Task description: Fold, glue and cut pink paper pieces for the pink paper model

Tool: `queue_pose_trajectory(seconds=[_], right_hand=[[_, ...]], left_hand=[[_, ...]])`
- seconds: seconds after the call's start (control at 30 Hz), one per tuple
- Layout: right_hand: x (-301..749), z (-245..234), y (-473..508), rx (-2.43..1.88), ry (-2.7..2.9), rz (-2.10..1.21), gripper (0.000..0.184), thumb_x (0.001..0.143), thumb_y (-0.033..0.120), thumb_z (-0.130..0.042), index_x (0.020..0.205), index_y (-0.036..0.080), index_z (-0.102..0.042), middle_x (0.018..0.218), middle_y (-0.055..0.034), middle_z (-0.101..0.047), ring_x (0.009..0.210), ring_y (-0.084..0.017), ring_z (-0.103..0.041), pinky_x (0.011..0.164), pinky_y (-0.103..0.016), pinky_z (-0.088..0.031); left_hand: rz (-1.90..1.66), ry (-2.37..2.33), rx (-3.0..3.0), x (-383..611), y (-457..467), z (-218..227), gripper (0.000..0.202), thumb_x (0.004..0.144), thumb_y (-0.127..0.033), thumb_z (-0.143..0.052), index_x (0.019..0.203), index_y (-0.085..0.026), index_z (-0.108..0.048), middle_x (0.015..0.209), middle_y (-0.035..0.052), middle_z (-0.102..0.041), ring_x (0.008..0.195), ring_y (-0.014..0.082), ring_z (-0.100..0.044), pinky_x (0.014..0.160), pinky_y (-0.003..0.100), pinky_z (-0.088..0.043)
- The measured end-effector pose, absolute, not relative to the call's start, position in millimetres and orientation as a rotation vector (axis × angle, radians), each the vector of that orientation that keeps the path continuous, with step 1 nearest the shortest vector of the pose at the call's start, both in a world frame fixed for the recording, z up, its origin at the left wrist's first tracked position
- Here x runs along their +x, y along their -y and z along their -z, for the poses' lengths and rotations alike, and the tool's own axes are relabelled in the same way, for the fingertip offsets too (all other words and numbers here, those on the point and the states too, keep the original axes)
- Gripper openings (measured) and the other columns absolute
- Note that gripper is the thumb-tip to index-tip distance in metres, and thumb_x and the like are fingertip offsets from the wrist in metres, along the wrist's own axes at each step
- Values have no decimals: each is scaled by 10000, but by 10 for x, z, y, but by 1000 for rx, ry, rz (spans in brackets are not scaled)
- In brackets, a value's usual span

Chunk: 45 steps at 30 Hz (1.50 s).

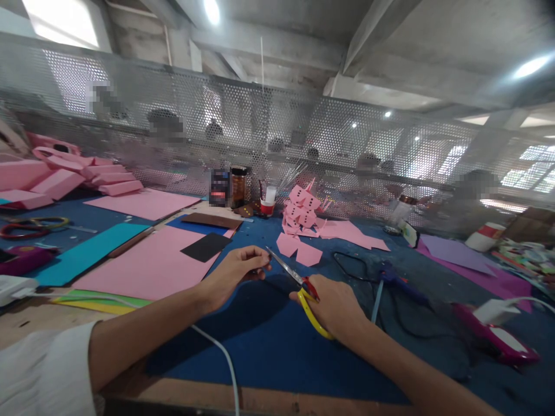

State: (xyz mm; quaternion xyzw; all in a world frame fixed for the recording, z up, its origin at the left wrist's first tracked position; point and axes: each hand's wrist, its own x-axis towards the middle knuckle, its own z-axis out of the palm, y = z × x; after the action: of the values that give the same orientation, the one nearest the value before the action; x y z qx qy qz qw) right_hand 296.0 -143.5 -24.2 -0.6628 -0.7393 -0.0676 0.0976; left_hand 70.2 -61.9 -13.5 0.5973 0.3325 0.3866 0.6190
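My right hand (340, 303) is wrapped round the yellow and red handles of a pair of scissors (287, 267). The blades point up and to the left, and their tips end close to my left fingertips. My left hand (243, 268) has its fingers pinched together; a tiny dark bit shows at the fingertips, too small to name. Beyond the scissors lie pink cut sheets (299, 248), beside a pile of pink pieces with black dots (301, 208). A black sheet (205, 247) rests on a large pink sheet (143, 263) left of my left hand.
A blue glue gun (396, 280) with its cable lies right of my right hand. Further right are a magenta power strip (498, 338) and purple sheets (459, 254). A brown jar (239, 188) and red-white cup (267, 206) stand before the perforated screen (243, 127). A white cable (223, 349) crosses the front edge.
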Motion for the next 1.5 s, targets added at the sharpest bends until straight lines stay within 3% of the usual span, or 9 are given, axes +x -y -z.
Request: queue_pose_trajectory(seconds=[0.4,0.77,1.23,1.5], right_hand=[[2979,287,1432,-1910,2125,202,509,889,707,-479,892,204,-554,876,-39,-674,696,-223,-680,547,-298,-195],[2967,315,1427,-1917,2118,128,464,875,677,-541,880,213,-537,744,-15,-655,705,-245,-683,553,-293,-202],[2970,304,1448,-1898,2139,188,480,917,678,-459,810,216,-530,677,-1,-623,673,-214,-668,539,-298,-174],[2977,297,1431,-1890,2159,233,464,913,660,-491,825,210,-563,760,-15,-661,694,-218,-671,549,-304,-178]], left_hand=[[-915,-767,1363,713,619,121,168,834,-328,-676,858,-164,-654,826,15,-640,688,112,-548,682,249,-432],[-921,-744,1339,705,591,165,171,825,-306,-691,905,-160,-650,836,24,-657,688,117,-563,684,253,-440],[-904,-766,1366,703,590,164,163,826,-307,-690,907,-170,-653,846,25,-687,695,115,-562,684,249,-431],[-899,-771,1371,709,588,157,146,819,-308,-689,863,-173,-658,843,22,-692,695,112,-557,687,246,-430]])
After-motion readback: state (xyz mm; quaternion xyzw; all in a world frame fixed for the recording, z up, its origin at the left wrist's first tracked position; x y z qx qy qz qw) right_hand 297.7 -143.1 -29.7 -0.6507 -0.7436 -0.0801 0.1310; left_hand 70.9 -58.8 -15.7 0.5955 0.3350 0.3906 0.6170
